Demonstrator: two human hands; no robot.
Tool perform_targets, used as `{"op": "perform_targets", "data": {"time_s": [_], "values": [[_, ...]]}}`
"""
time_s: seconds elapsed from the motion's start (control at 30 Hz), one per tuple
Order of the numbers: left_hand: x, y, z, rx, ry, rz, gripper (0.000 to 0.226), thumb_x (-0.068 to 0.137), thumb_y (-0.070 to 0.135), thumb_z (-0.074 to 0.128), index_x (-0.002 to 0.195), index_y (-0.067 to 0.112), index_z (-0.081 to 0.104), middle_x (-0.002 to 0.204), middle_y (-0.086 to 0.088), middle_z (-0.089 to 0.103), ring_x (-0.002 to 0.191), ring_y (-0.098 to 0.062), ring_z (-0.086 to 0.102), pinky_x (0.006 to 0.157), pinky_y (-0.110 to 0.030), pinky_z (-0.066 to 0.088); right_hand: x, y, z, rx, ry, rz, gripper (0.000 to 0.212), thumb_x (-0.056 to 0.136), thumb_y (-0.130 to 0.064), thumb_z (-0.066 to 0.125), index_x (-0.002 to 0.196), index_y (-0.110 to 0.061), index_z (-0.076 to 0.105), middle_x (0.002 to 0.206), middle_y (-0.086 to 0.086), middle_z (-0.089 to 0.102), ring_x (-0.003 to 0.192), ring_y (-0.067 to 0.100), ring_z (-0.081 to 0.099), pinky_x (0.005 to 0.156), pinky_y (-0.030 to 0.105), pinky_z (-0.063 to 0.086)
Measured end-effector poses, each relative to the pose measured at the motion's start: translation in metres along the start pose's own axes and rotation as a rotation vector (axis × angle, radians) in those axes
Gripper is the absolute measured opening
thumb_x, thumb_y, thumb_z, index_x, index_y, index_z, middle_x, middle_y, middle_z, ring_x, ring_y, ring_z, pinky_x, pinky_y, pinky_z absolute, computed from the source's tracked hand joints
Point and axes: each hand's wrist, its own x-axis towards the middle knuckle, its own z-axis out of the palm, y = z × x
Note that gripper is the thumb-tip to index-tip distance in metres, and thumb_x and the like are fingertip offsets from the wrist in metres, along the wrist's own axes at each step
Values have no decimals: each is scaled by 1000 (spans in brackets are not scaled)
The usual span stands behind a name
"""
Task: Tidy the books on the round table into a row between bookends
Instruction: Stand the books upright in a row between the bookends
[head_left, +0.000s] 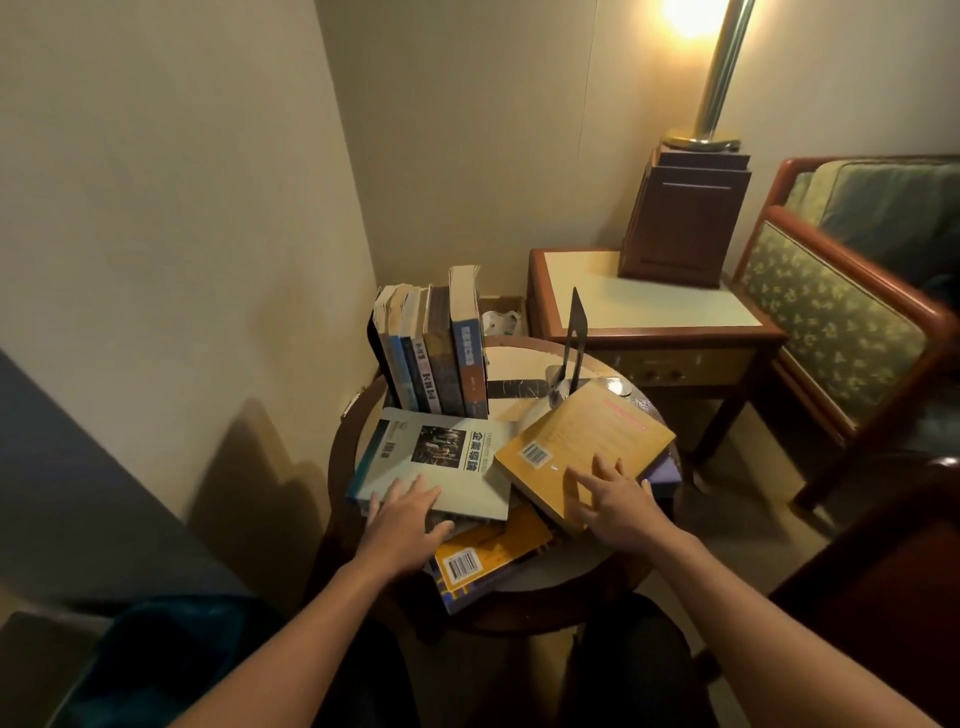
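Observation:
Several books (434, 358) stand upright in a row at the back left of the round table (524, 364), against a dark bookend (375, 345). A second dark metal bookend (574, 343) stands apart to the right, with a gap between it and the row. A white book (441, 457) lies flat at the front left; my left hand (408, 512) rests on its near edge, fingers spread. An orange-yellow book (587, 441) lies tilted on other books at the right; my right hand (615, 501) rests on its near corner. Another yellow book (483, 561) lies underneath at the front.
A wooden side table (649, 306) with a lamp base (685, 218) stands behind the round table. An armchair (852, 312) is at the right. The wall is close on the left. A purple book edge (665, 473) shows under the orange one.

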Motion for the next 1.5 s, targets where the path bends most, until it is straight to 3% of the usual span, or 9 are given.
{"op": "perform_targets", "data": {"time_s": [0.13, 0.3, 0.57, 0.77, 0.93, 1.1, 1.23, 1.37, 1.5], "values": [[7, 34, 6, -89, -19, 51, 65, 99, 49, 51, 156, 29, 29, 162, 0, 29, 151, -28, 18, 122, -51, 15, 4, 16, 0, 10, 27, 35, 63, 101, -52, 46, 157, -43, 19, 168, 5, -4, 153, 35, -10, 119, 63, 0], [10, 74, 19, -284, 56, 118, 61, 96, 45, 57, 152, 29, 37, 121, 4, 69, 111, -20, 62, 94, -40, 52, 11, 32, -5, 19, 34, 83, 64, 100, -55, 44, 157, -42, 18, 168, 4, -7, 153, 35, -11, 118, 63, -1], [17, 129, 36, -775, -110, -93, 72, 96, 45, 60, 157, 36, 23, 148, -4, 50, 135, -22, 48, 106, -31, 40, 18, 42, -14, 60, 37, 107, 65, 100, -54, 46, 157, -42, 17, 168, 4, -10, 152, 35, -13, 120, 64, 1], [24, 149, 48, -1115, -17, -252, 84, 90, 26, 73, 157, 34, 23, 147, -3, 50, 133, -24, 49, 109, -42, 45, 25, 47, -15, 41, 73, 115, 65, 100, -57, 44, 157, -43, 17, 168, 3, -9, 152, 36, -12, 119, 64, 1], [26, 163, 47, -1301, 71, -321, 77, 84, 16, 78, 148, 37, 41, 147, -5, 48, 128, -27, 52, 105, -49, 49, 26, 38, -15, 105, 70, 140, 67, 100, -56, 44, 158, -40, 15, 168, 6, -11, 151, 39, -15, 119, 63, 1], [36, 174, 38, -1257, 57, -193, 73, 87, 26, 77, 150, 31, 41, 155, -4, 40, 138, -26, 42, 114, -45, 40, 23, 25, -25, 256, 60, 118, 65, 101, -56, 42, 158, -39, 17, 167, 8, -13, 147, 44, -23, 118, 63, -1], [40, 173, 21, -1166, 66, -137, 69, 92, 14, 70, 152, 25, 38, 160, -8, 34, 145, -26, 34, 116, -37, 36, 21, 21, -30, 303, 35, 120, 72, 98, -59, 45, 159, -41, 10, 167, 9, -12, 148, 46, -20, 118, 62, -1], [35, 156, -3, -1109, 34, -7, 72, 94, 6, 65, 155, 26, 32, 159, -5, 32, 140, -21, 37, 95, -15, 41, 24, 27, -38, 307, 67, 127, 77, 96, -62, 47, 158, -43, 7, 168, 10, -4, 151, 43, -8, 119, 62, 5], [29, 130, -28, -1073, -47, 110, 73, 95, 10, 64, 154, 39, 29, 162, 0, 24, 139, -18, 36, 112, -35, 41, 28, 34, -50, 249, 105, 162, 77, 90, -71, 47, 156, -48, 14, 168, 4, 4, 152, 41, -2, 118, 66, 7]]}}
